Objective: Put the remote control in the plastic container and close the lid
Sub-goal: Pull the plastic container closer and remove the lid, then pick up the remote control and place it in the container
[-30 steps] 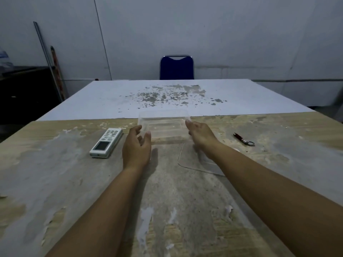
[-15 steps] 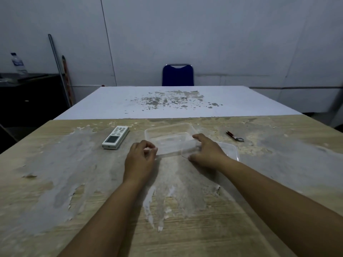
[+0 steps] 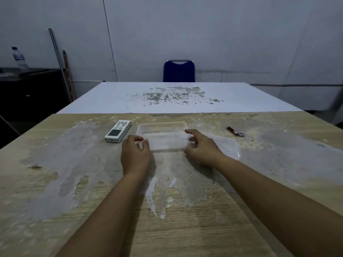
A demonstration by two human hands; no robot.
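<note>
On the worn counter [image 3: 55,182] we see the remote control [image 3: 118,131] lying face up, just left of the open plastic container [image 3: 163,138]. Our left hand [image 3: 135,154] pinches its near left corner; our right hand [image 3: 201,146], fingers [image 3: 191,132] spread, touches its right end, over the lid [image 3: 229,146].

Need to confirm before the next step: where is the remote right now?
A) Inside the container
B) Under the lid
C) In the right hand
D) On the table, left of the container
D: the remote lies on the table just left of the open container, untouched; both hands are at the container's ends, and the lid rests to the right.
</note>
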